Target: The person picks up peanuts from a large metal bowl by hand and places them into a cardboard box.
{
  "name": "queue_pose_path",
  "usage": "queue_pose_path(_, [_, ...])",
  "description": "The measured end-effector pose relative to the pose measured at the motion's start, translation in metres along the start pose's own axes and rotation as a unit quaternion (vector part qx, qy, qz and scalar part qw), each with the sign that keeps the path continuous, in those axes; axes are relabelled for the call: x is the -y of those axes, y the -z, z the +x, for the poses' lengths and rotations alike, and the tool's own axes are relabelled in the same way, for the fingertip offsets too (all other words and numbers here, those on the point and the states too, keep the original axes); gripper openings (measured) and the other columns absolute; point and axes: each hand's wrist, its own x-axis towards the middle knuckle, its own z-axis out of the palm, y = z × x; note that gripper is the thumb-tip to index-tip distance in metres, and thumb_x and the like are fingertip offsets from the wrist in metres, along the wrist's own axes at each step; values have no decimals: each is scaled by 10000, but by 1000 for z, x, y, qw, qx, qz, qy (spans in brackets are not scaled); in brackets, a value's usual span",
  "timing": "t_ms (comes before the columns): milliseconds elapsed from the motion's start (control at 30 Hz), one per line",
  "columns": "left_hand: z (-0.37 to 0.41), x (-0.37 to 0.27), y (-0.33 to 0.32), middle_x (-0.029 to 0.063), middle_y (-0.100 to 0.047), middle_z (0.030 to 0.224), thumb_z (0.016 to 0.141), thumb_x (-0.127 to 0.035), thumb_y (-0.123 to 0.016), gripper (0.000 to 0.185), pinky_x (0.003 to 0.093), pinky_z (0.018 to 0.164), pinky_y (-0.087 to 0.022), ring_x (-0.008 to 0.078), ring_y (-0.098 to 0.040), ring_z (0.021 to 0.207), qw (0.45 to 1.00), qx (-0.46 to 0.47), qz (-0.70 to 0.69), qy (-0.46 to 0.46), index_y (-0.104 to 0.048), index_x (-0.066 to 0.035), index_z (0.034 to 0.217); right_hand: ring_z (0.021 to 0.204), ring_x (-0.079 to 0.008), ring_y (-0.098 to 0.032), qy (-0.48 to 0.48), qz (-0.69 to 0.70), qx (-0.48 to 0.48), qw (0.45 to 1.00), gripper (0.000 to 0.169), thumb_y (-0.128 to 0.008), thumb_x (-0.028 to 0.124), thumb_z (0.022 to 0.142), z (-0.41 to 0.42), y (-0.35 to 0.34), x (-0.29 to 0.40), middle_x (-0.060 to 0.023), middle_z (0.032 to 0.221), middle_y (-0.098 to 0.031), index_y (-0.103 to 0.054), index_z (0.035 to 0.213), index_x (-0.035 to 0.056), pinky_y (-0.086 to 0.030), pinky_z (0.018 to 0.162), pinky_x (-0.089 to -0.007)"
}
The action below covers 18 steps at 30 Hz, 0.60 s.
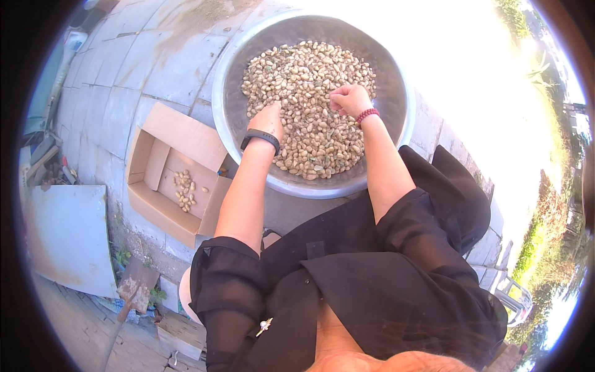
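A wide, round metal basin (395, 116) on the paving before me holds a broad heap of unshelled peanuts (307, 107) with bits of green and dark debris among them. My left hand (268, 122), with a black band on the wrist, rests at the left part of the heap; its fingertips point into the peanuts and are partly hidden. Over the right part of the heap is my right hand (349, 100), a red bead bracelet at its wrist. Its fingers are curled together, and whether something is pinched between them cannot be seen.
An open cardboard box (162, 209) with a small pile of peanuts (185, 189) stands left of the basin. Farther left lie a pale metal sheet (69, 232) and a shovel (135, 286), with a wooden block (181, 332) nearby. Strong sunlight washes out the ground at right.
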Motion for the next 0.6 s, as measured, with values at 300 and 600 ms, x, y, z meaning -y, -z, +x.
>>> queue_pose_path(300, [-3, 54, -7, 224, -614, 1023, 828, -117, -499, 325, 423, 851, -461, 362, -582, 984, 996, 12, -8, 87, -576, -58, 1138, 728, -238, -633, 150, -130, -64, 978, 126, -644, 177, 764, 26, -38, 7, -134, 769, -656, -670, 820, 67, -502, 720, -336])
queue_pose_path(600, [0, 51, -11, 235, -601, 1058, 799, -163, -580, 417, 405, 883, -452, 355, -573, 1008, 989, 69, -65, 113, -541, -52, 1200, 875, -283, -622, 136, -320, 51, 936, 182, -666, 193, 734, 24, -74, 15, -130, 877, -647, -678, 905, 131, -493, 779, -377])
